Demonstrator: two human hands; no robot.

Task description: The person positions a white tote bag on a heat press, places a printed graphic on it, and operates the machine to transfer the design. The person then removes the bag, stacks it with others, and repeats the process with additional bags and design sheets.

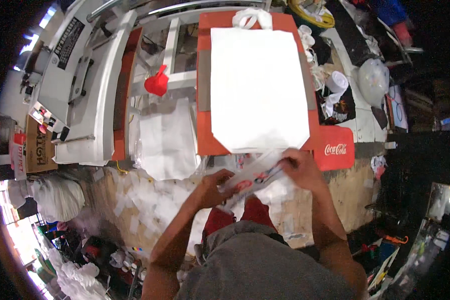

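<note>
Between my two hands, in front of my body, is a thin translucent printed sheet with red and dark marks. My left hand grips its left end, and my right hand pinches the upper right end. The sheet is tilted, its right end farther from me. Just beyond it a white tote bag lies flat on an orange-red board, its bottom edge towards me. The handles of the bag bunch at the far end.
Left of the board a stack of white bags sits lower down, near a red cloth-like piece. A white machine stands at far left. At right lie a red tray-like panel, a white roll and a clear plastic bag.
</note>
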